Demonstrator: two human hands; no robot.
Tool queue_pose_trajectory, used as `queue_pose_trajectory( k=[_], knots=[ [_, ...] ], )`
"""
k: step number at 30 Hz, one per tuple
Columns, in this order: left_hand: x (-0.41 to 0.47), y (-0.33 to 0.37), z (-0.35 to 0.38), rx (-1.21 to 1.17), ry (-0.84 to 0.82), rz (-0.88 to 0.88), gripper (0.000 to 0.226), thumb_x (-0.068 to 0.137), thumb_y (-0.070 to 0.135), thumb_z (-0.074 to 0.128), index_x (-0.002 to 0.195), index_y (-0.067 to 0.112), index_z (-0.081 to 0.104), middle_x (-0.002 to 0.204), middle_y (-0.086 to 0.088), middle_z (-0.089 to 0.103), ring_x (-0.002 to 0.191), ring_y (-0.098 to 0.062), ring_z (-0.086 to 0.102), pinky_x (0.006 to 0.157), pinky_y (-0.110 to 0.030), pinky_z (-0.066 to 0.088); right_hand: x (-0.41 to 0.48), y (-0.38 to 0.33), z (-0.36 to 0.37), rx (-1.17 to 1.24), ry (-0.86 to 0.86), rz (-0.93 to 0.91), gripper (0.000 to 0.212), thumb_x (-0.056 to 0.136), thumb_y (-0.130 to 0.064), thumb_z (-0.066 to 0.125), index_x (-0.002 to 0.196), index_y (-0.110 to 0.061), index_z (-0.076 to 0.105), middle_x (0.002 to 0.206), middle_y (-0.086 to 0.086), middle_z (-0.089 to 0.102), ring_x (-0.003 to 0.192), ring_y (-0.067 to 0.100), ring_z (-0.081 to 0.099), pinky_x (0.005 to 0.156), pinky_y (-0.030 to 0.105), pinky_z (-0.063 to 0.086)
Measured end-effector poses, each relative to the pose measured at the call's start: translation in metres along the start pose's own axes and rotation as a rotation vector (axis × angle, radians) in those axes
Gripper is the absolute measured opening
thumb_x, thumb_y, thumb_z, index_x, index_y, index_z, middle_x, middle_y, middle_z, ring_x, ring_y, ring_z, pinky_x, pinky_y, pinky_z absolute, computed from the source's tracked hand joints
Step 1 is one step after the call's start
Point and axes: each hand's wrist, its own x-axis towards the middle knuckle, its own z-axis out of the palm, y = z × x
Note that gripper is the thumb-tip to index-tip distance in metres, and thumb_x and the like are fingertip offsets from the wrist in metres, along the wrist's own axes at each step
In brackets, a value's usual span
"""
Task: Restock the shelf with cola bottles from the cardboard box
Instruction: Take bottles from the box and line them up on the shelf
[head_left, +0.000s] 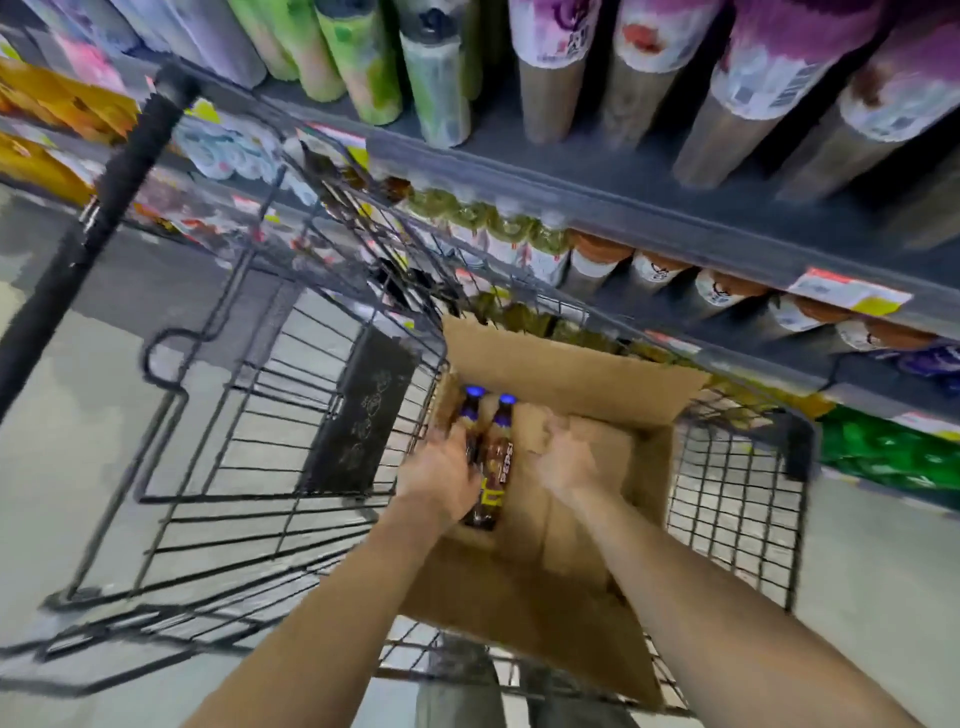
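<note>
Head view is showing two Pepsi cola bottles (496, 457) lying side by side along the left wall inside the open cardboard box (571, 374), blue caps pointing away. The left hand (441, 475) is curling over the left-hand bottle, apparently to lift it, though its fingers are hidden. The right hand (563, 457), blurred, is hovering loosely spread over bare cardboard, holding nothing. The box is sitting in a wire shopping cart (260, 415) beside the stocked shelf (623, 192), whose basket rim and box flaps are crowding the way up.
</note>
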Motion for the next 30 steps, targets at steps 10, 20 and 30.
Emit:
queue_pose_trajectory(
  k=[10,20,30],
  knots=[
    [0.107,-0.024,0.088,-0.214,-0.09,-0.137,0.069,0.106,0.029,0.053,0.161,0.005,0.019,0.161,-0.018,0.034,0.147,-0.033,0.038,0.118,-0.039,0.031,0.106,0.02,0.091,0.279,-0.034,0.251,0.055,0.085,-0.049,0.075,0.122,-0.016,0.052,0.099,0.002,0.064,0.068,0.01,0.054,0.069,0.023,0.046],
    [0.114,-0.006,0.115,-0.124,0.051,-0.175,0.068,0.106,0.016,0.053,0.162,0.005,0.015,0.155,-0.016,0.025,0.138,-0.033,0.033,0.107,-0.035,0.042,0.123,0.03,0.12,0.34,0.111,0.236,0.071,0.066,-0.049,0.088,0.125,-0.02,0.06,0.107,0.003,0.071,0.09,0.02,0.065,0.066,0.019,0.041],
    [0.12,-0.01,0.122,-0.354,0.029,-0.151,0.061,0.094,0.023,0.073,0.139,0.028,0.032,0.134,-0.012,0.054,0.118,-0.034,0.059,0.087,-0.042,0.052,0.123,0.049,0.121,0.596,0.055,0.284,0.061,0.076,-0.029,0.084,0.121,-0.027,0.044,0.099,0.002,0.067,0.09,0.023,0.067,0.082,0.037,0.057]
  ],
)
